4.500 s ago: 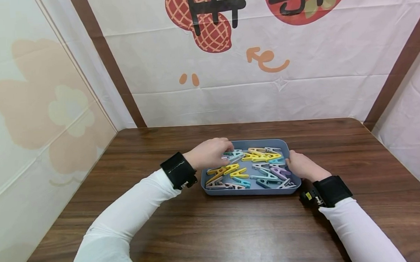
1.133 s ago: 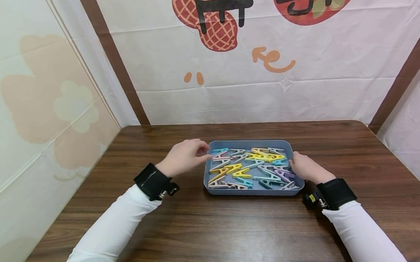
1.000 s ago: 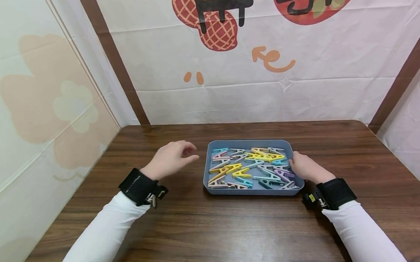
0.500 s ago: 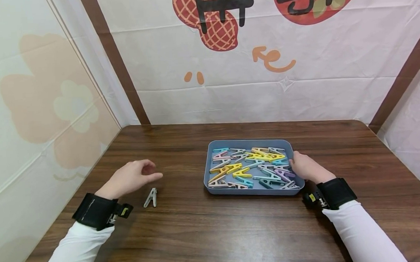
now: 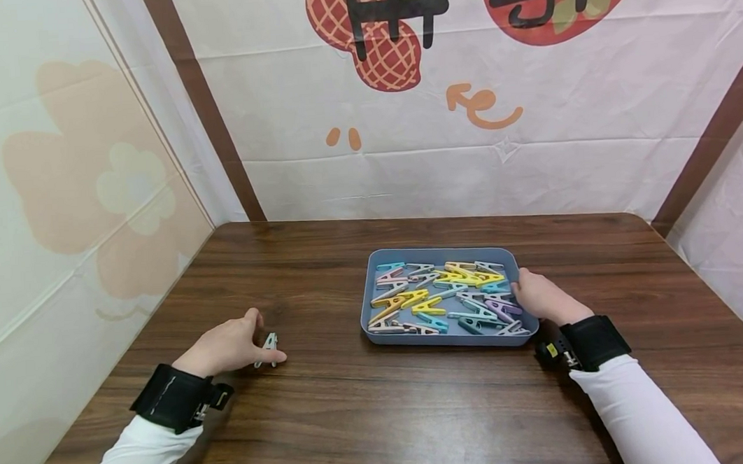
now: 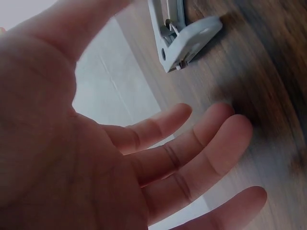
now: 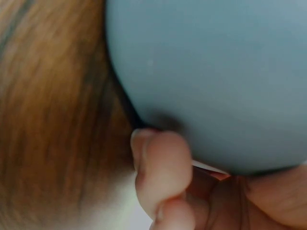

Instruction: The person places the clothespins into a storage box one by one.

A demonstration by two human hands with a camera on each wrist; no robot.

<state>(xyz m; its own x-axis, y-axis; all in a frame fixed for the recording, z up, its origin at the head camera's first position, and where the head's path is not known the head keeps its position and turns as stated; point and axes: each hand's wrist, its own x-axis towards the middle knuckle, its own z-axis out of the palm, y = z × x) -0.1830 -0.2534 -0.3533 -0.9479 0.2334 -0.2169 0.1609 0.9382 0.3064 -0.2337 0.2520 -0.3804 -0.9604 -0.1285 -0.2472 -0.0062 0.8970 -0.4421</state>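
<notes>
On the left of the table lies a single pale grey clothespin [image 5: 270, 341]. My left hand [image 5: 226, 346] is low beside it, thumb and forefinger spread on either side. In the left wrist view the fingers are loosely bent and a gap shows between them and the clothespin [image 6: 187, 45]. A shallow blue-grey tray [image 5: 446, 341] holds several clothespins in yellow, teal, purple, pink and grey. At its right edge my right hand [image 5: 546, 297] grips the rim, and the right wrist view shows curled fingers [image 7: 168, 165] against the tray wall [image 7: 206, 72].
The brown wooden table [image 5: 368, 414] extends around the tray. A white printed cloth [image 5: 407, 181] hangs along the back edge, with another pale sheet [image 5: 54, 305] on the left side.
My left hand has come out of the tray, moved left and lowered around the grey clothespin, which came into view half a second ago. My right hand has stayed at the tray.
</notes>
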